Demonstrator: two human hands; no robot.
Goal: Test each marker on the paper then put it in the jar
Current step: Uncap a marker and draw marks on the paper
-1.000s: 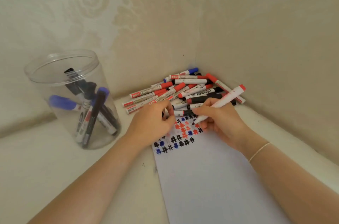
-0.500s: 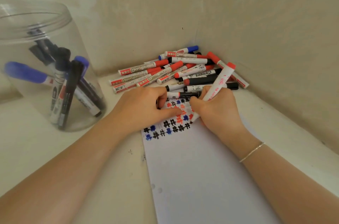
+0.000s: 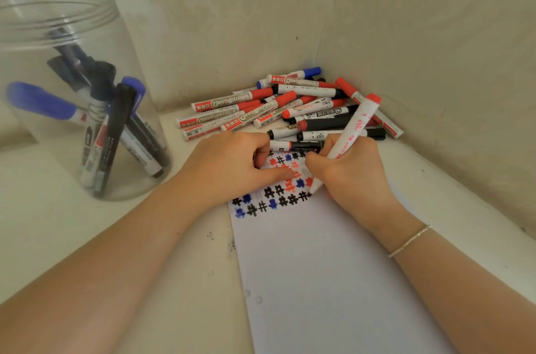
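My right hand grips a white marker with a red end, its tip down on the white paper at the right end of rows of black, blue and red test marks. My left hand rests on the paper's top left part, index finger stretched flat across the marks and the other fingers curled under; nothing shows inside them. A clear plastic jar stands at the left with several black and blue markers in it. A pile of markers lies in the corner behind my hands.
Two walls meet just behind the pile and close off the back and right side. The pale surface runs between the jar and the paper. A thin bracelet circles my right wrist.
The view has moved closer and lower, so the jar looms larger at the left. My right hand has brought the marker more upright and lower down the rows of marks. My left hand stays on the paper.
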